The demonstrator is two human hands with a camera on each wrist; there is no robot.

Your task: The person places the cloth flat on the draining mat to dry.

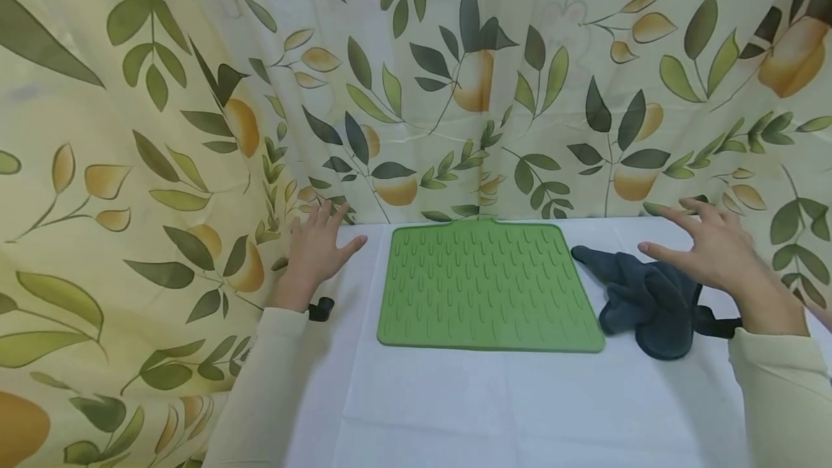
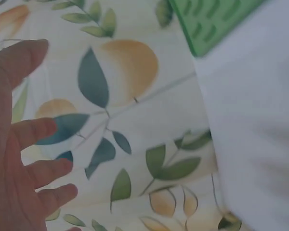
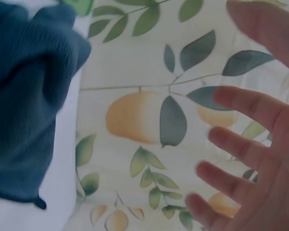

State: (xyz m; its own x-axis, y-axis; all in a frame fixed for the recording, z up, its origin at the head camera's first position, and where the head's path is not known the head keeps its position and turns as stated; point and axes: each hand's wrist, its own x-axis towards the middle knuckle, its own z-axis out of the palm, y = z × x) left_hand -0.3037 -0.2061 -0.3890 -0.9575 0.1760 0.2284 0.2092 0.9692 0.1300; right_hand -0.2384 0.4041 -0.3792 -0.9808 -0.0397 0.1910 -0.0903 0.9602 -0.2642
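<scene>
A green mat (image 1: 487, 287) with rows of raised ridges and a small tab at its far edge lies flat on the white table. Right of it is a crumpled dark blue-grey cloth (image 1: 640, 295), also seen at the left of the right wrist view as a bunched cloth (image 3: 29, 96). My left hand (image 1: 315, 251) is raised left of the mat, fingers spread, holding nothing. Beyond the cloth, on its right, my right hand (image 1: 711, 248) hovers with fingers apart and holds nothing either. Both palms show bare in the wrist views.
A curtain (image 1: 403, 128) printed with leaves and orange fruit hangs behind the table and along its left side. The white tabletop (image 1: 455, 410) extends in front of the mat. Dark wrist straps (image 1: 715, 323) sit on the forearms.
</scene>
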